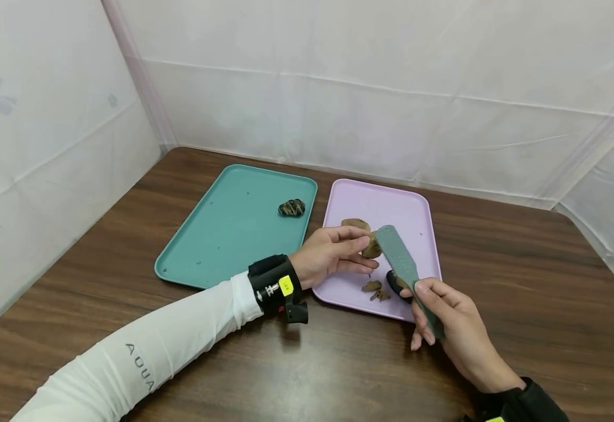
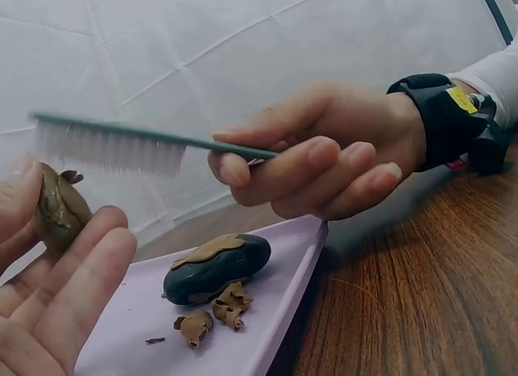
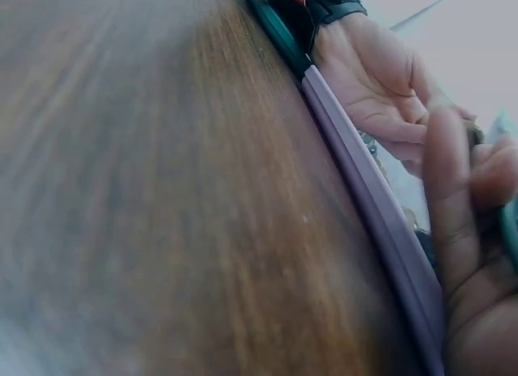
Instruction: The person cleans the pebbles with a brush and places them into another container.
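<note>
My left hand [image 1: 333,253] pinches a small brown, clay-coated lump [image 2: 61,208] between thumb and fingers, above the lilac tray [image 1: 391,202]. A green brush [image 1: 399,255] with pale bristles is gripped by its handle in my right hand [image 1: 457,331]. In the left wrist view the bristles point down, beside and just above the lump; whether they touch it I cannot tell. On the tray below lie a dark oval piece [image 2: 217,271] partly coated in brown and several curled brown scraps [image 2: 231,303]. Another brown lump [image 1: 355,224] sits behind my left fingers, partly hidden.
A teal tray [image 1: 222,223] stands to the left, holding a dark, brown-streaked piece [image 1: 292,207] near its right side and a few tiny crumbs. Both trays rest on a brown wooden table [image 1: 307,375]. White sheeting [image 1: 338,117] hangs behind and at the sides.
</note>
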### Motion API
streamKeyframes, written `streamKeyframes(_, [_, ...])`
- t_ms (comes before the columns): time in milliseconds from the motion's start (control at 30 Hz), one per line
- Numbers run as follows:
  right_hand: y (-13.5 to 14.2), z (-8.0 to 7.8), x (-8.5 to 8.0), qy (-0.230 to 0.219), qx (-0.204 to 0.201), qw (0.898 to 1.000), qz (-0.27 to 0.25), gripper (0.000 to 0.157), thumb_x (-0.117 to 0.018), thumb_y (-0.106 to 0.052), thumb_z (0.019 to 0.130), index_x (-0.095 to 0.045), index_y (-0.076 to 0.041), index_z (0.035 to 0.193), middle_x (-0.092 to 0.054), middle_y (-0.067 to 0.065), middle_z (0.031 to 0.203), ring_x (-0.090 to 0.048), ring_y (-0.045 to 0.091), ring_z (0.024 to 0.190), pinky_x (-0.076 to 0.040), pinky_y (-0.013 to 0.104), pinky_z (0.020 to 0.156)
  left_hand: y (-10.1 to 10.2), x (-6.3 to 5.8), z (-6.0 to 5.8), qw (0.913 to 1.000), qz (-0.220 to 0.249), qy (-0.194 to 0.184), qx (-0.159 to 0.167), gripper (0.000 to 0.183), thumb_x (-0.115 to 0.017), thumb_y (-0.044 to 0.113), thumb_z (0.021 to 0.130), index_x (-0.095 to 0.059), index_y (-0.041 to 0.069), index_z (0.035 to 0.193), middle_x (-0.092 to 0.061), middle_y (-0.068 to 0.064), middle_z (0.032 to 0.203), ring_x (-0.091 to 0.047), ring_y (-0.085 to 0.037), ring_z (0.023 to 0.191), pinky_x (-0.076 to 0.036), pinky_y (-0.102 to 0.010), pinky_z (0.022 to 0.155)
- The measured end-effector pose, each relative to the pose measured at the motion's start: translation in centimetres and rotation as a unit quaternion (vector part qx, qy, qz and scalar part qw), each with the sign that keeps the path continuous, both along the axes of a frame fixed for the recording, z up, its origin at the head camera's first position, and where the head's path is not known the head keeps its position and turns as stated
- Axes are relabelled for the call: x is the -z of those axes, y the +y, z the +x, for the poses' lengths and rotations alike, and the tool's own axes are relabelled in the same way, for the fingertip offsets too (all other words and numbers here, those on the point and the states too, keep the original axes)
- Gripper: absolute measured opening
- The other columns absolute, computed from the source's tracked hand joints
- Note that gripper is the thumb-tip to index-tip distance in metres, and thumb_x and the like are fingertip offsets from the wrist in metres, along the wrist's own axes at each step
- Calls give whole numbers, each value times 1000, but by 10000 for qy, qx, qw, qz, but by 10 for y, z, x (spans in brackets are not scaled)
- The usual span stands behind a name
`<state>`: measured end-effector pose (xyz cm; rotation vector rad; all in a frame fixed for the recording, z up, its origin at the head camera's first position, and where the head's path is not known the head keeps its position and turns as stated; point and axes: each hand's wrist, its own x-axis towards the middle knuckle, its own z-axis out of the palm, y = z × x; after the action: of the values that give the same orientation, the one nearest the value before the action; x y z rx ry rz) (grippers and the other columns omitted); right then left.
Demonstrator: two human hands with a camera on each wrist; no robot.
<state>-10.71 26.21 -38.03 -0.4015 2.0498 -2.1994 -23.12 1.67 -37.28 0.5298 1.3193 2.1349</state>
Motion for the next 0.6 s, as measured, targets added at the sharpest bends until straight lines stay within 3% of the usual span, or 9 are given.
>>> streamKeyframes(133, [-3, 1, -4, -166, 155, 9983, 545, 32, -47, -17, 117, -65, 9, 117, -56, 5, 72, -54, 16, 51, -63, 49, 53, 0, -2, 0, 9999, 86, -86, 4, 28, -48, 0, 112, -56, -15, 134, -72, -14, 110, -77, -23, 88, -63, -44, 93])
streamKeyframes(300, [-6, 2, -6, -361, 315, 9957, 793, 35, -49, -22, 116, -64, 10, 116, -56, 7, 71, -56, 22, 50, -63, 51, 54, -1, -2, -1, 9986, 276, -404, -211, 29, -47, 3, 114, -57, -14, 135, -74, -12, 102, -77, -22, 83, -64, -41, 90])
streamKeyframes(433, [-5, 4, -4, -299, 291, 9974, 580, 32, -47, -19, 116, -66, 7, 115, -56, 5, 71, -55, 20, 49, -63, 49, 52, 0, -2, -1, 9974, 351, -548, -295, 28, -46, 6, 115, -57, -12, 133, -73, -12, 99, -77, -21, 81, -66, -38, 86])
streamKeyframes(600, [1, 2, 0, 65, 32, 9999, -143, 32, -38, -10, 117, -68, 2, 115, -55, 2, 71, -44, 24, 47, -61, 43, 48, 1, -4, -1, 9987, 180, -365, -296, 27, -48, 6, 114, -58, -12, 132, -74, -11, 100, -77, -21, 80, -66, -39, 86])
